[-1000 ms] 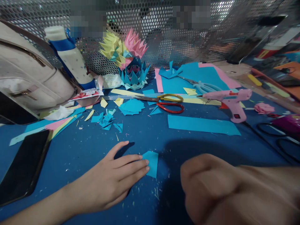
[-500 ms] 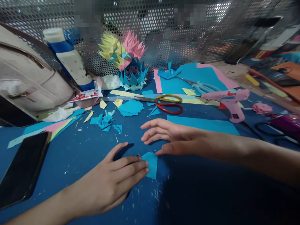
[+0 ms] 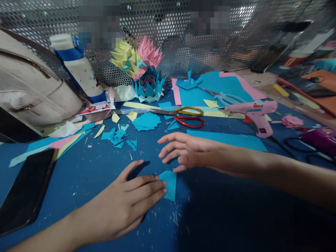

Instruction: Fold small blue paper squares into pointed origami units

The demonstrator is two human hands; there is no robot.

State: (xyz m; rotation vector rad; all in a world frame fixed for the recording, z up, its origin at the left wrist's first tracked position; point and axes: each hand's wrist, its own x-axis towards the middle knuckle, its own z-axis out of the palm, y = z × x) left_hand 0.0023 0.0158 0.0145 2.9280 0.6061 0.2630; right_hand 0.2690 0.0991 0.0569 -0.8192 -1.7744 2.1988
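My left hand [image 3: 138, 197] lies flat on the blue table, its fingertips resting on the left part of a small blue paper piece [image 3: 171, 185]. Fingers apart, my right hand [image 3: 183, 152] hovers just above and beyond that piece, with nothing in it. Farther back are a stack of blue paper pieces [image 3: 146, 121], folded blue bits [image 3: 118, 137] and scissors [image 3: 170, 112] with one yellow and one red handle. Behind my right hand lies a blue paper strip [image 3: 225, 139].
A black phone [image 3: 27, 190] is at the left, near a bag [image 3: 34, 80] and bottle [image 3: 78, 66]. Paper flowers [image 3: 149, 84] stand at the back. Pliers [image 3: 225, 98], a pink glue gun [image 3: 258, 113] and a pink paper flower [image 3: 292, 121] are at the right.
My right hand has turned slightly, its thumb drawing up and back from near the paper's top edge. My left hand and the small paper have stayed put.
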